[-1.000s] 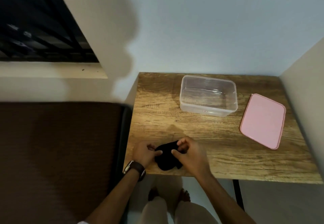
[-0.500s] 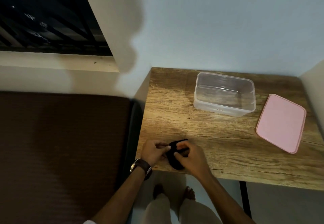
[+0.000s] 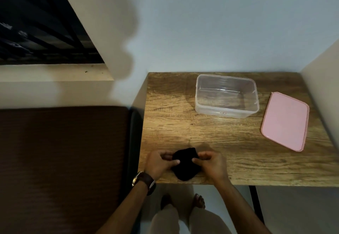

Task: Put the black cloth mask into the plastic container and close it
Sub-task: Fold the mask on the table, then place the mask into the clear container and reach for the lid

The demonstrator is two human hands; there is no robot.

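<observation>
The black cloth mask (image 3: pixel 185 165) lies bunched at the front edge of the wooden table (image 3: pixel 183 123). My left hand (image 3: pixel 159 163) pinches its left side and my right hand (image 3: pixel 211 164) pinches its right side. The clear plastic container (image 3: pixel 226 96) stands open and empty at the back of the table, well beyond the mask. Its pink lid (image 3: pixel 285 121) lies flat to the right of it, apart from the container.
A dark brown mattress or seat (image 3: pixel 62 160) fills the left, right beside the table. Walls close in behind the table and on its right. A barred window (image 3: pixel 36 32) is at the upper left. My legs and feet stand below the table's front edge.
The mask has been spread a little wider between my hands, which stay at the table's front edge. The camera view has shifted slightly; container and lid have not moved.
</observation>
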